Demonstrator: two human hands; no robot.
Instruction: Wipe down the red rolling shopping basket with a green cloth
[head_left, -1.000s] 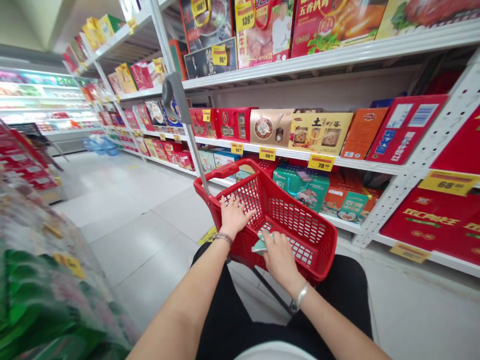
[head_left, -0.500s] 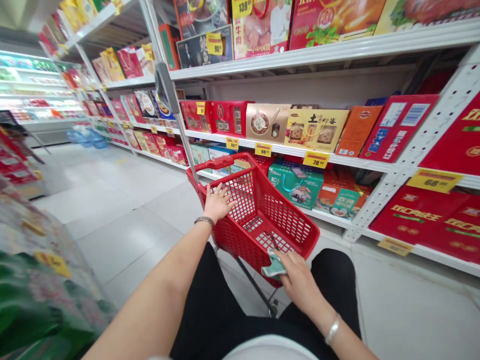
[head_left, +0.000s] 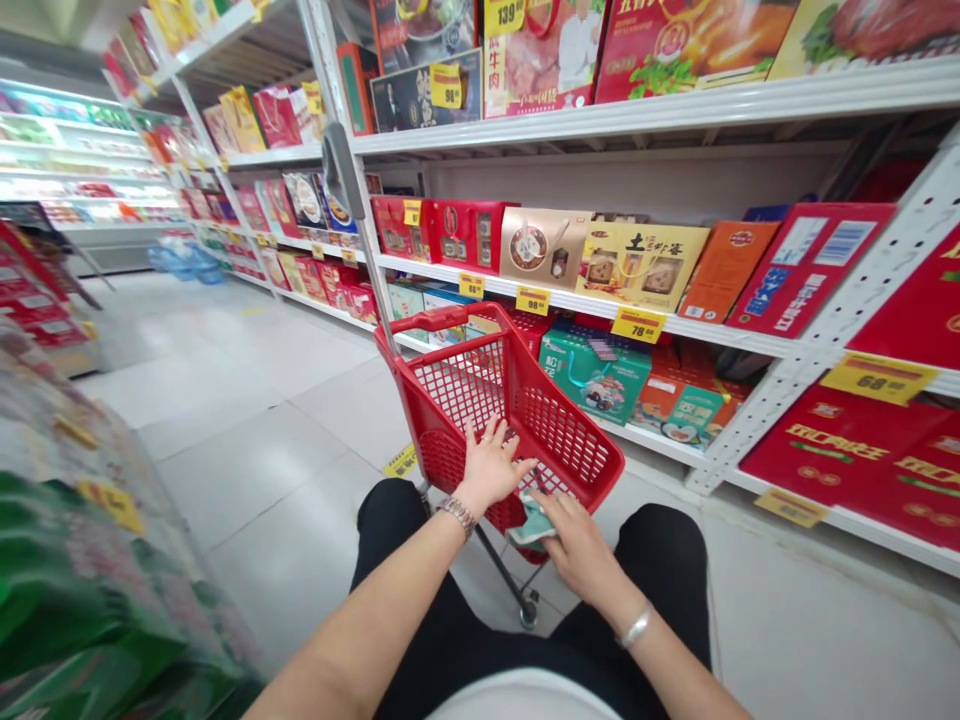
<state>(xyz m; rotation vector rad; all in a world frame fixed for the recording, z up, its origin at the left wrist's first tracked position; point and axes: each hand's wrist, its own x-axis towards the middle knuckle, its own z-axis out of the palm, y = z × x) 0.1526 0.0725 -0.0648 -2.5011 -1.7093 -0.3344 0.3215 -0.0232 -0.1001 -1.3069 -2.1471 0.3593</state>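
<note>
A red plastic shopping cart (head_left: 566,435) with perforated walls stands between my knees. My left hand (head_left: 491,465) lies over the cart's near side rim, fingers spread, holding nothing. In my right hand (head_left: 581,545) is a pale green cloth (head_left: 531,526), pressed against the cart's rim at its near end. The fingers partly cover the cloth. Only a short gap separates the two hands. From the cart's far left corner rises a metal pole (head_left: 371,265) with a grey fitting (head_left: 342,172).
White metal shelves (head_left: 667,115) with boxed goods and yellow price tags run along the cart's far side. Stacked red boxes (head_left: 832,440) fill the lower right shelves. Green leaves (head_left: 97,610) are close at lower left. Blue-tinted bottles (head_left: 184,258) stand on the tiled floor (head_left: 247,440).
My left hand has slid along the near rim towards my right hand. My right hand and the cloth have shifted slightly left. The cart has turned a little.
</note>
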